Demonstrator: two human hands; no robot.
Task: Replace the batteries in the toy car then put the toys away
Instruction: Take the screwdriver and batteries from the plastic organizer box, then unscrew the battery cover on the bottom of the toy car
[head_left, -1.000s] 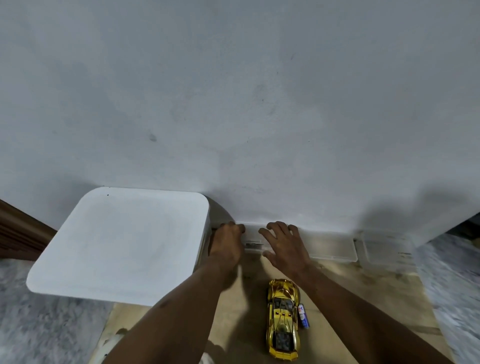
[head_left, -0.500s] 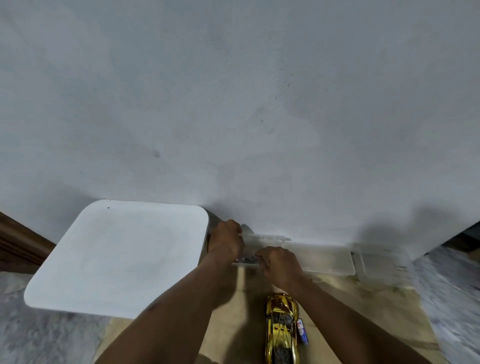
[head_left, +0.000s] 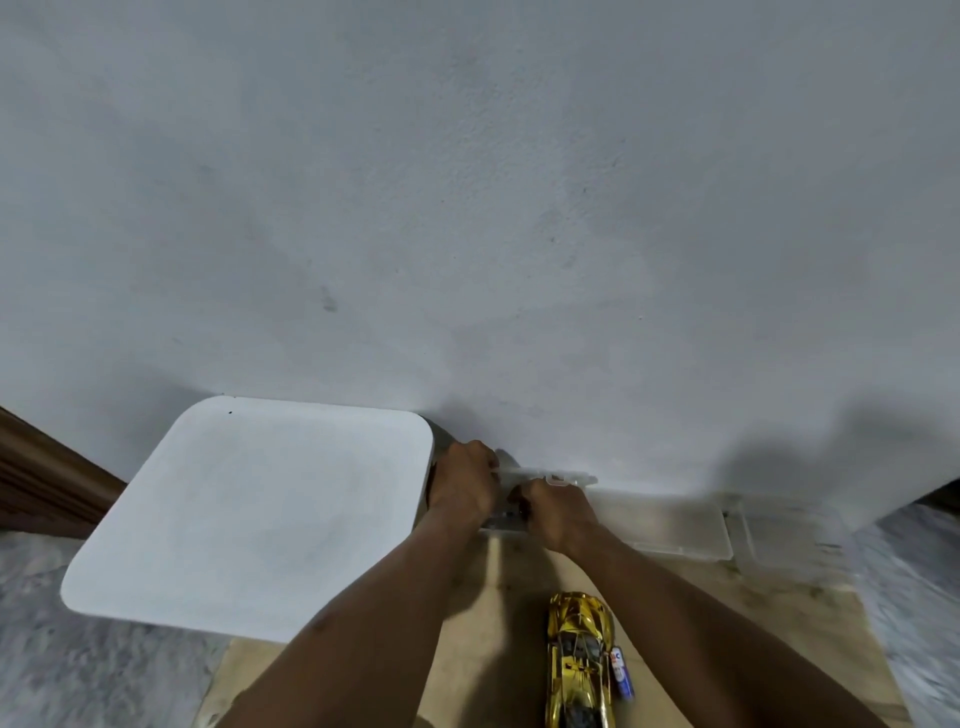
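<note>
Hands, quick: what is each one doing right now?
Left hand: closed on the clear plastic box by the wall.
Right hand: closed on the box's raised lid.

A pale grey wall (head_left: 467, 182) is filling most of the view; a white stool (head_left: 249, 514) is standing against it beside wooden boards (head_left: 519, 582) lying over grey carpet (head_left: 78, 670).

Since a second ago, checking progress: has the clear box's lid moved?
Yes. The clear lid has lifted up against the wall, both hands at its front edge.
</note>
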